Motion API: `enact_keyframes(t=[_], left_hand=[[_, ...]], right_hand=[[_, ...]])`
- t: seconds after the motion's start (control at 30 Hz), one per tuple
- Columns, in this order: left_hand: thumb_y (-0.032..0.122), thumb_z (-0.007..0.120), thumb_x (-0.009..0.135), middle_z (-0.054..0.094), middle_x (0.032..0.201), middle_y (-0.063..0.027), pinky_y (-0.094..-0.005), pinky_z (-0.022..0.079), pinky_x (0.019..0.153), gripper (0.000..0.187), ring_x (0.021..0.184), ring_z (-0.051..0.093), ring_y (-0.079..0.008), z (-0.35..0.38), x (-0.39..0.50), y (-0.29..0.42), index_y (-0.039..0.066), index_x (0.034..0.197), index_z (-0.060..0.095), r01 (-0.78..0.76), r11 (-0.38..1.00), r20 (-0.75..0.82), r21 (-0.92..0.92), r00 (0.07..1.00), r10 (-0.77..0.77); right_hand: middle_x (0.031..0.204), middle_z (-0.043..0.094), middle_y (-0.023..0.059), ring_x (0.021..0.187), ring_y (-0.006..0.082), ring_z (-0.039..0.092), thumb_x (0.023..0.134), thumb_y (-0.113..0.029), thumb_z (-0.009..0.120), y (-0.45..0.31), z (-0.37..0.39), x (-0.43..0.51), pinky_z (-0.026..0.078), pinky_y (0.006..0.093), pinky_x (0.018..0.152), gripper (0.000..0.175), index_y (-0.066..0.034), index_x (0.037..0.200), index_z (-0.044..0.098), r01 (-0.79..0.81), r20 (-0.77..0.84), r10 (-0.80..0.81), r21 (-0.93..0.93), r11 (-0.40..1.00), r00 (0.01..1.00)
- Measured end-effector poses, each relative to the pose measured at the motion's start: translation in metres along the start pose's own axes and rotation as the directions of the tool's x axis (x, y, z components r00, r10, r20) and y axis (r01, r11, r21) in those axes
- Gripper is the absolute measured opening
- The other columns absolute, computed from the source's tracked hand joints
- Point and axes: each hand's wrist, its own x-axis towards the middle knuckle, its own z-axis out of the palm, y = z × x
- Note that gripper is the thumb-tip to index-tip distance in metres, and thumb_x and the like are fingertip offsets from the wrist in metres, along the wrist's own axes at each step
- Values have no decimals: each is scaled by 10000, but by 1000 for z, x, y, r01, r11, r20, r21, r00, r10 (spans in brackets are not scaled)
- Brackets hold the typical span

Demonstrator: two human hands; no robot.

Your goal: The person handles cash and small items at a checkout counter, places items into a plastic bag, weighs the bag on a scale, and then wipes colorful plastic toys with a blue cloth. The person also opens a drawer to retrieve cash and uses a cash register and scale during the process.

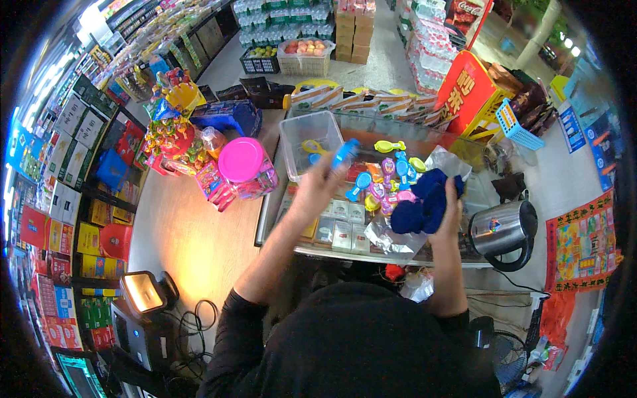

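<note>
My left hand (pixel 318 181) grips a small blue plastic toy (pixel 345 153), blurred, at the right edge of a clear plastic box (pixel 311 122). Inside that box lie a yellow toy (pixel 313 147) and a blue piece partly hidden by the hand. A dark blue cloth (pixel 423 204) is in my right hand (pixel 448 211), its folds hanging toward the left. Between the hands, several small toys in blue, purple, pink and yellow lie in a loose pile; one yellow-green toy (pixel 389 146) lies apart behind them. Crumpled clear plastic wrapping (pixel 395 239) sits under the cloth.
A glass display counter (pixel 278 219) holds small boxes below its top. At its right stands a steel electric kettle (pixel 500 231). On the left, a pink-lidded jar (pixel 244 159) and candy stand on a wooden counter (pixel 199 239); a lit lamp (pixel 144 292) is nearer me.
</note>
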Motion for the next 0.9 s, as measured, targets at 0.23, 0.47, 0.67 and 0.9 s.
enact_keyframes(t=[0.23,0.47,0.67,0.9], left_hand=[[181,580,907,677,943,-189,-391,523,745,396,863,664,-352,-39,72,-54,146,1300,559,-159,445,-86,881,871,483],[98,592,832,647,1095,-210,-442,494,892,360,1022,611,-383,99,191,-82,113,1189,638,-390,749,338,535,912,234],[169,480,912,646,1063,-154,-498,491,845,234,1042,611,-355,182,246,-153,93,1076,629,-280,563,249,778,959,133],[159,562,885,630,1054,-147,-445,503,797,190,1014,614,-294,194,241,-148,72,1031,647,-193,444,147,875,980,137]], right_hand=[[1030,647,75,865,199,658,872,-373,680,-8,-36,-24,550,357,747,472,-51,1195,553,-38,-154,29,-55,998,988],[1035,645,73,845,183,656,897,-325,660,-5,-44,-34,548,320,717,422,-31,1180,556,-71,-292,48,-68,995,955],[934,650,48,796,170,640,927,-319,612,-11,-57,-44,537,306,651,323,-50,1107,604,-73,-235,28,-183,981,972],[915,658,26,754,140,628,928,-265,627,-16,-78,-42,518,294,672,247,-40,1028,646,-82,-296,33,-155,984,955]])
